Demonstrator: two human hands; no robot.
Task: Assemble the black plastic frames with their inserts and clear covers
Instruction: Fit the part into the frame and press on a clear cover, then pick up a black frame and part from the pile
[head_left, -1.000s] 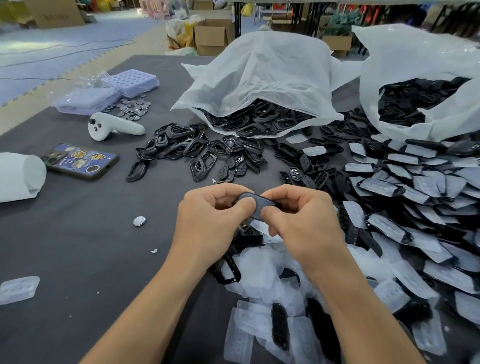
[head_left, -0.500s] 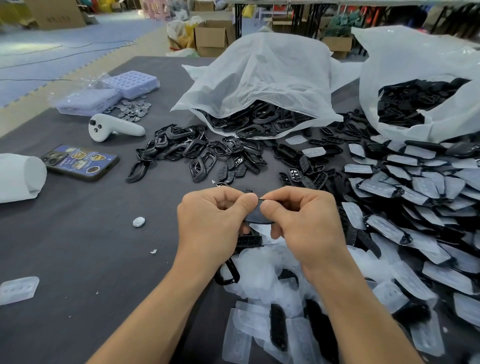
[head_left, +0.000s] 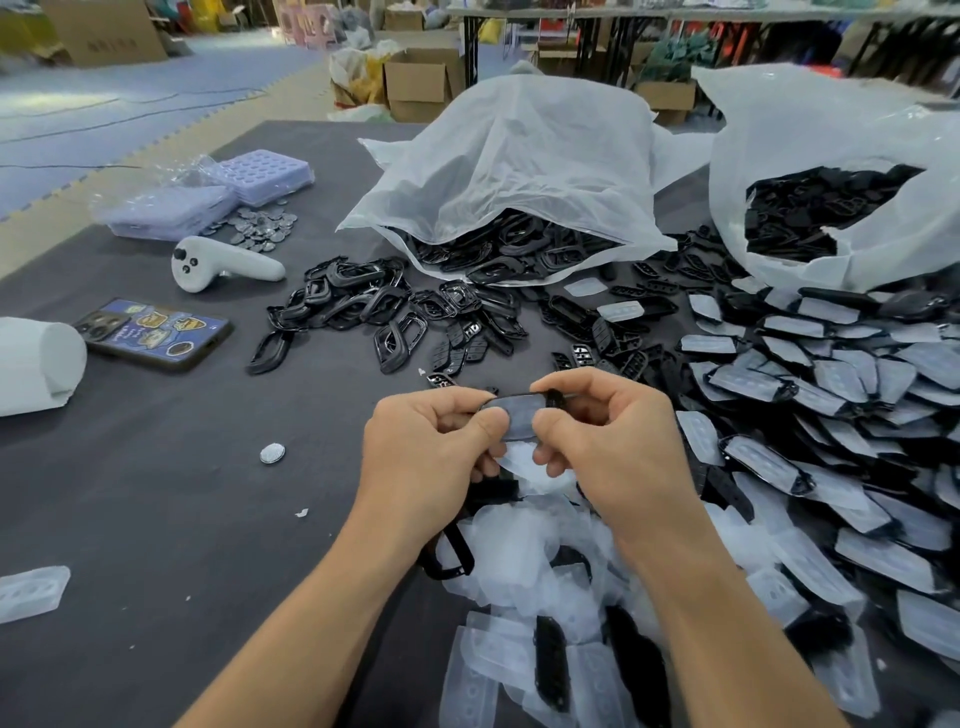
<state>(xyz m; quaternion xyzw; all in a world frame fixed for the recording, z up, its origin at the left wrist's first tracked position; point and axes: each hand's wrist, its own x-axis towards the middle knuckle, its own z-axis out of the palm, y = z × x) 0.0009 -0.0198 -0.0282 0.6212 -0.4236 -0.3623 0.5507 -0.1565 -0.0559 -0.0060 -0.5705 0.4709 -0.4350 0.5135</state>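
Note:
Both hands hold one black plastic frame with a clear cover (head_left: 519, 414) above the dark table, at centre. My left hand (head_left: 431, 447) pinches its left end with thumb on top. My right hand (head_left: 608, 441) pinches its right end, thumb pressing the cover. Loose black frames (head_left: 358, 306) lie scattered beyond the hands. Clear covers (head_left: 524, 582) are heaped just below the hands. A large pile of assembled pieces (head_left: 831, 395) spreads to the right.
Two white bags of black parts stand at the back, one at centre (head_left: 519, 171), one at right (head_left: 852, 171). On the left lie a phone (head_left: 153, 332), a white controller (head_left: 223, 262), purple trays (head_left: 208, 192), small metal discs (head_left: 260, 226) and a white roll (head_left: 36, 364).
The piece has been turned so its clear face shows flatter between my thumbs. Both hands stayed in about the same place, still pinching its ends.

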